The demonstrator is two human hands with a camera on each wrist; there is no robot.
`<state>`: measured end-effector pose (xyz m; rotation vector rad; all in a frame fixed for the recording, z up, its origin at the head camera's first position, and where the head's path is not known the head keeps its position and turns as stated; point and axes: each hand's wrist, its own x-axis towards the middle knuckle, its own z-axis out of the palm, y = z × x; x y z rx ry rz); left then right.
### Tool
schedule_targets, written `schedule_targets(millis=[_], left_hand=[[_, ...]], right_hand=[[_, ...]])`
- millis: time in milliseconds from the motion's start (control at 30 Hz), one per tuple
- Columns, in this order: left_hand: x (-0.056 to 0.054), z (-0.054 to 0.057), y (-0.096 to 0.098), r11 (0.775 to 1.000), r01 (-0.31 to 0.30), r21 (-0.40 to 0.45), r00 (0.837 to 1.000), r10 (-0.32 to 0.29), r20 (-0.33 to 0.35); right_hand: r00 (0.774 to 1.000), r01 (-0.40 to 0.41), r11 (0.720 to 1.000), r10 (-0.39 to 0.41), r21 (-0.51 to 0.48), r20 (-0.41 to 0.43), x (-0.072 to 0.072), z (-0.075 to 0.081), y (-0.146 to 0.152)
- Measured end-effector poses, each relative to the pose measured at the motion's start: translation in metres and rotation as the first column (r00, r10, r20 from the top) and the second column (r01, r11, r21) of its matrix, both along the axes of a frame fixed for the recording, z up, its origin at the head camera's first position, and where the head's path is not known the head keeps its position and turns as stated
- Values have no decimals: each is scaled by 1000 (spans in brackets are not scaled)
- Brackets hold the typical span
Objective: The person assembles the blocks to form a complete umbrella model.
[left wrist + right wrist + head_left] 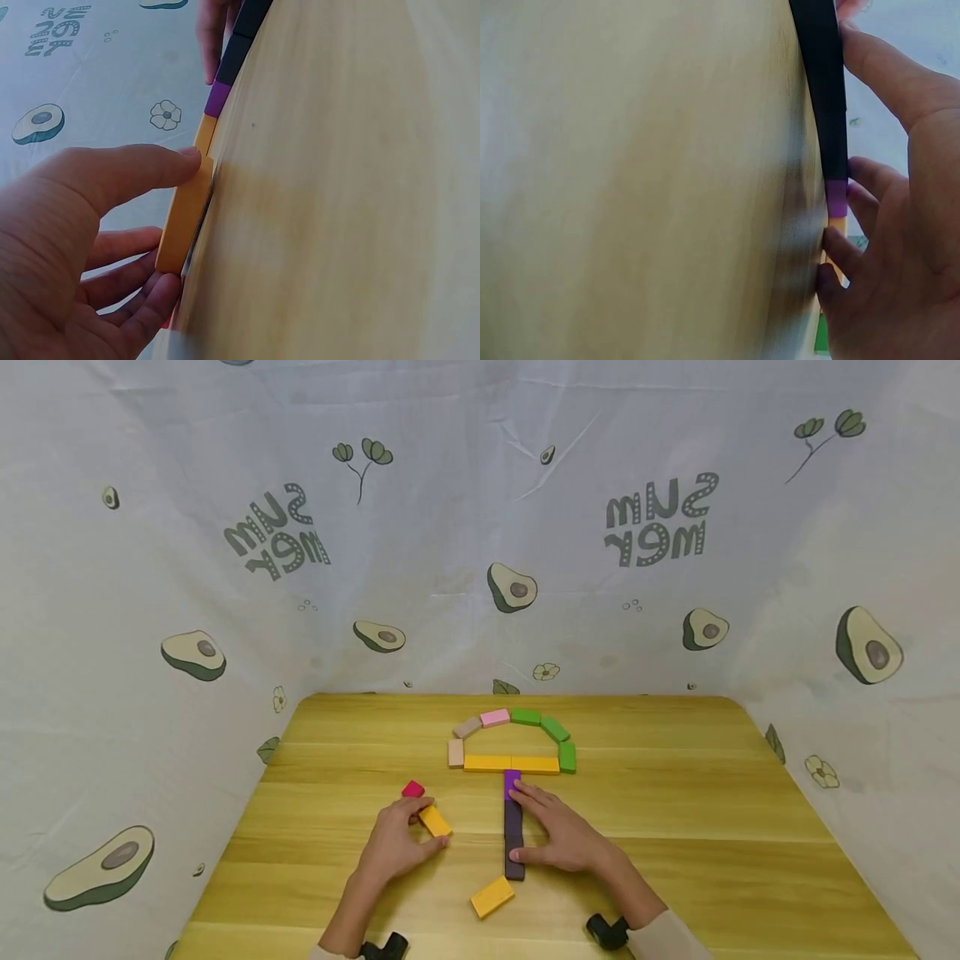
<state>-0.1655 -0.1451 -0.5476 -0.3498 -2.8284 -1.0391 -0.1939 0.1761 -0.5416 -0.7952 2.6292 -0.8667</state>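
Note:
My left hand [395, 838] holds a loose yellow block [435, 821] near the table, its thumb at one end and its fingers at the other. In the left wrist view the thumb presses the top end of that yellow block [185, 217]. A red block [412, 789] lies just beyond the left fingertips. On the right, my right hand [564, 833] rests along a straight column, fingertips on the purple block [512, 783] and thumb on the nearer black block [513, 867]. Another black block [513, 818] lies between those two. The right fingers are spread and loosely bent.
Beyond the column lies a bar of two yellow blocks [487, 763], under an arch of green [526, 717], pink [495, 718] and tan [456, 753] blocks. A single yellow block [492, 897] lies at the front of the wooden table [675, 793]. Printed cloth [480, 527] surrounds the table.

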Motion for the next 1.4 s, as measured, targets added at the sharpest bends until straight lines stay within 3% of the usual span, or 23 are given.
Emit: schedule_targets(millis=[300, 600, 833, 1033, 1400], left_hand=[[8, 8, 1, 997, 80, 8, 991, -81, 105], [24, 10, 7, 983, 185, -6, 974, -183, 130], [30, 13, 13, 975, 222, -23, 959, -214, 187], [32, 12, 14, 964, 265, 1, 947, -261, 187], [32, 10, 7, 958, 285, -13, 941, -277, 196]], right_hand=[[1000, 1, 1000, -1, -8, 5, -2, -1, 1], [1000, 5, 1000, -5, -6, -6, -2, -2, 1], [1000, 14, 1000, -14, -2, -3, -2, -3, 0], [1000, 14, 1000, -14, 0, -2, -2, -3, 0], [1000, 14, 1000, -14, 1, 0, -1, -1, -1]])
